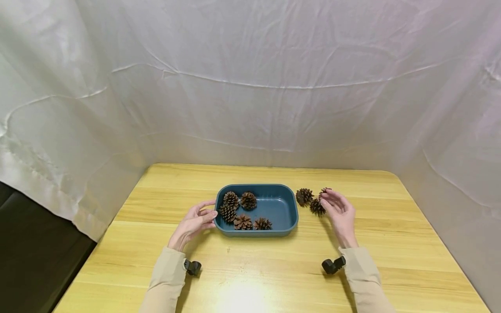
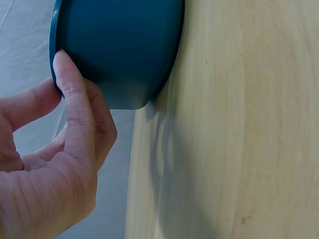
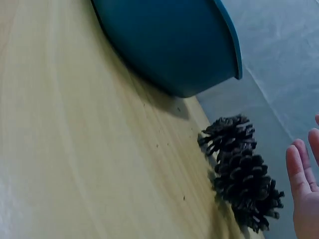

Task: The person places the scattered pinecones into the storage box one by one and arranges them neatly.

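A dark teal rectangular container [image 1: 282,213] stands on the table with several brown pine cones [image 1: 243,222] inside, mostly toward its left half. My left hand [image 1: 197,221] pinches the container's left end, thumb and fingers at the rim; the left wrist view shows the same grip on the container wall [image 2: 119,50]. Just right of the container, three pine cones [image 1: 304,197] sit close together on the table. Over the rightmost one hovers my right hand [image 1: 339,213], its fingers relaxed and partly covering that cone. In the right wrist view, the fingers [image 3: 297,169] appear beside the pine cones [image 3: 241,174], holding nothing.
The light wooden table [image 1: 250,261] reaches to a pale fabric curtain [image 1: 250,108] hanging behind and along both sides. Small dark crumbs dot the wood near the loose cones. A black surface [image 1: 31,248] lies beyond the table's left edge.
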`<act>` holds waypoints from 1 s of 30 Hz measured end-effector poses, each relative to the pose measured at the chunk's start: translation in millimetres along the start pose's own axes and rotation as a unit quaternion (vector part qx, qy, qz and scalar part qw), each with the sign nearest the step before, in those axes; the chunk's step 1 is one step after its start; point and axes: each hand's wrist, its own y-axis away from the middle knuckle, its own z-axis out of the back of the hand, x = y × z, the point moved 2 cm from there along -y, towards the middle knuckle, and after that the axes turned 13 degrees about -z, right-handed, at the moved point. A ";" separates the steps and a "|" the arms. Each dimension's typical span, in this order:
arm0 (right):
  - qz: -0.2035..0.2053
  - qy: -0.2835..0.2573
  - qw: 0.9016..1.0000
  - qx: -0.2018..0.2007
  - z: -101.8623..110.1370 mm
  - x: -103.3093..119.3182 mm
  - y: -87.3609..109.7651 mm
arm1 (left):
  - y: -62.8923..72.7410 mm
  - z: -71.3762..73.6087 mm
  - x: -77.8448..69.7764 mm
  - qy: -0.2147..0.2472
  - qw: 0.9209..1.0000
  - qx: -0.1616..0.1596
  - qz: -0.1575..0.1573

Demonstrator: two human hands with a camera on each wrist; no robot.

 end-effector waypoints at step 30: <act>-0.017 -0.045 0.993 -0.110 27.0 -22.5 -3.9 | 1.0 -0.5 -1.2 0.001 1.000 -0.003 0.000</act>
